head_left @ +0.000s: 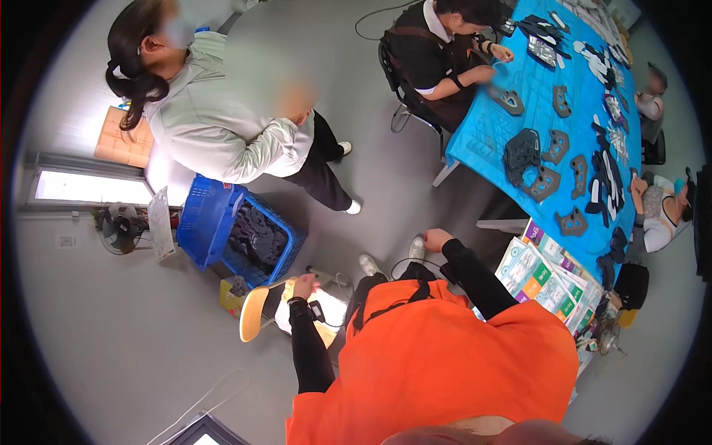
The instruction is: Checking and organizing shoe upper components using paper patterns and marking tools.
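My left hand (305, 287) hangs beside a chair with a yellow back (254, 314), above white cloth-like material (334, 309). Its fingers are loosely bent and somewhat apart, and I see nothing held in them. A dark band and a small black device sit on that wrist. In front of my body, my right hand (437, 239) is raised with its fingers curled in. Nothing shows in it, and it touches neither the table nor the papers. Nearest to it on the right is a stack of printed sheets (538, 274) beneath the blue-covered table (482, 141).
Grey moulded parts (546, 183) and dark gloves (608, 182) lie on the table. A seated co-worker (423, 59) handles one part there; another person (222, 111) stands at left. Blue crates (278, 256) hold dark items. A cable (404, 261) loops near my shoes.
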Demonstrator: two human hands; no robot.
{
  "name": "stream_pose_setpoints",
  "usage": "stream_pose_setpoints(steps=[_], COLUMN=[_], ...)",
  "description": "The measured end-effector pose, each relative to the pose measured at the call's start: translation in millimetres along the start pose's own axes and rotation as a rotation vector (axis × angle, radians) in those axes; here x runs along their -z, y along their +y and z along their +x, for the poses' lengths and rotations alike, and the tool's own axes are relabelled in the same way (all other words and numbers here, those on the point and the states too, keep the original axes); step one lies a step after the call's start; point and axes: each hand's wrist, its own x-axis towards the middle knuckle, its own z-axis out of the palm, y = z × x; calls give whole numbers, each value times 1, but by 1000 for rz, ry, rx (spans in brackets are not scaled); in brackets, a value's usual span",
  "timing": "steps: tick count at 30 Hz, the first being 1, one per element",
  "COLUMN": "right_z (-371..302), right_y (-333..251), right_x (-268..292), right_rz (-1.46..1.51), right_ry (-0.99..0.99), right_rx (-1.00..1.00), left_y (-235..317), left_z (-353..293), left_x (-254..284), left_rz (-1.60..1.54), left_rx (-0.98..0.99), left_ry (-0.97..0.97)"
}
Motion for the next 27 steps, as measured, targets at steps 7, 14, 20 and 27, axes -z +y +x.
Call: stream_pose_setpoints(steps=[7, 14, 20, 27], right_z=[24, 53, 91, 191], right_y=[12, -1, -39, -94], right_x=[-4, 12, 76, 126], right_rz=[5, -61, 138, 338], right_ry=[37, -155, -37, 208], right_rx=[-64, -190, -244, -76], left_y=[-145, -136, -8, 55], left_z=[76, 116, 149, 166], left_x=[55, 80, 73, 68], left_rz=[-63, 259, -3, -95], left_rx=[134, 14, 168, 236], left_ry=[-460, -258, -214, -273])
